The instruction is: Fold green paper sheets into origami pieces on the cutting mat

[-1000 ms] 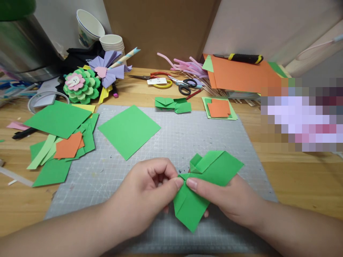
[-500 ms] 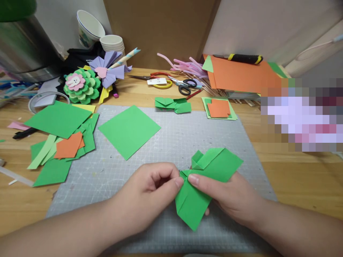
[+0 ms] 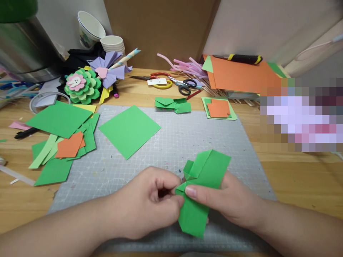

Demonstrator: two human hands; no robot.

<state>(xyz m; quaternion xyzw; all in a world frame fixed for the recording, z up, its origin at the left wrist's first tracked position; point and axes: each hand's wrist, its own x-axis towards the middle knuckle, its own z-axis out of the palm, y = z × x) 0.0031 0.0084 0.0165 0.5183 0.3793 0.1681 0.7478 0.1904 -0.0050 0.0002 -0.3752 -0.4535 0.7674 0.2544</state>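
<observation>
A folded green paper (image 3: 209, 175) with two broad flaps is held above the grey cutting mat (image 3: 177, 134). My right hand (image 3: 222, 198) is closed on it, thumb pressed on the front near the central creases and fingers mostly hidden behind. At the paper's left edge, my left hand (image 3: 158, 203) pinches a small folded corner between thumb and curled fingers. A flat green paper square (image 3: 130, 132) lies on the mat beyond my left hand. Near the mat's far edge sits another folded green paper piece (image 3: 173, 105).
Green and orange paper scraps (image 3: 69, 144) pile up at left. Scissors (image 3: 184, 85) and red-and-yellow-handled pliers (image 3: 160, 76) lie at the back. Small paper squares (image 3: 219, 108), orange sheets (image 3: 241, 76) and a box cutter (image 3: 245, 59) are at back right. A paper flower (image 3: 83, 85) stands back left.
The folded paper has turned, its upper flap shifting left and its lower flap swinging slightly right. My left thumb has slid lower along the paper's left edge.
</observation>
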